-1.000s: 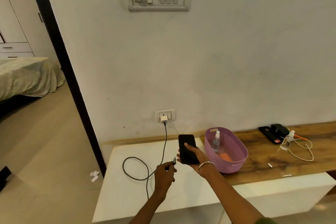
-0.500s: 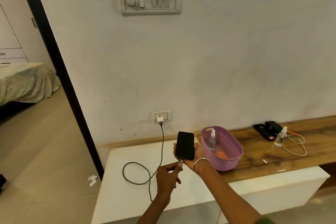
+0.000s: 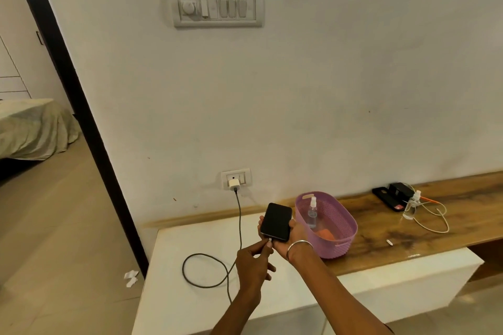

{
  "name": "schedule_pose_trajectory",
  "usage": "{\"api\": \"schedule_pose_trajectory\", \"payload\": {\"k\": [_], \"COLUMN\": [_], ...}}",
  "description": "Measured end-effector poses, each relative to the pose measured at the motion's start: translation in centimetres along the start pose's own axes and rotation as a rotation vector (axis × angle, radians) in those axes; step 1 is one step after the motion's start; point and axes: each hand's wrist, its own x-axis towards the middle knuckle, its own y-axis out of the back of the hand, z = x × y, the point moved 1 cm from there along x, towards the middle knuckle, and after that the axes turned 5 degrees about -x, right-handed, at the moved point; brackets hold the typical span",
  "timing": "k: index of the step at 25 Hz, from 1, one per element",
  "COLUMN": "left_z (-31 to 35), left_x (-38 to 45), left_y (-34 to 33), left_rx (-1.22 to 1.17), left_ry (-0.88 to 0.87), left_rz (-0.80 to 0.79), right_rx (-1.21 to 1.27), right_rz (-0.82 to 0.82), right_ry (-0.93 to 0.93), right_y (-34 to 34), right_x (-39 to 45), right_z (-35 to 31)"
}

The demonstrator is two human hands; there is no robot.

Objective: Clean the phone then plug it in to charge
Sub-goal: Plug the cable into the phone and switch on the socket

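- A white charger (image 3: 233,184) sat in the wall socket (image 3: 236,178) above the desk's (image 3: 190,304) back edge; its dark cable (image 3: 206,266) looped across the white top.
- The left hand (image 3: 251,262) pinched the cable's plug (image 3: 269,240) in a narrow grip at the phone's bottom edge.
- The right hand (image 3: 288,236) cradled the black phone (image 3: 276,221), screen up, above the desk.
- A purple basket (image 3: 337,236) on the wooden section held a spray bottle (image 3: 312,212).
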Motion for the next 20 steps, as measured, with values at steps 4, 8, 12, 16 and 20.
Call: {"api": "schedule_pose_trajectory", "payload": {"k": [4,8,12,16,20], "left_z": [0.1,0.1,0.0,0.0,0.1], "left_x": [0.1,0.2,0.3,0.5,0.8], "left_y": [0.0,0.2,0.4,0.5,0.6], "left_rx": [-0.013,-0.026,-0.043,-0.034,-0.026], "left_ry": [0.003,0.002,0.02,0.042,0.052], "left_rz": [-0.037,-0.047,-0.045,-0.035,-0.021], "right_rx": [0.009,0.024,0.036,0.052,0.048], "right_rz": [-0.014,-0.014,-0.01,0.001,0.001], "right_ry": [0.004,0.008,-0.002,-0.012,-0.002], "right_y": [-0.2,-0.4,-0.2,0.0,0.0], "right_x": [-0.5,-0.5,-0.1,0.2,0.5], "right_z": [-0.2,-0.1,0.2,0.6,0.9]}}
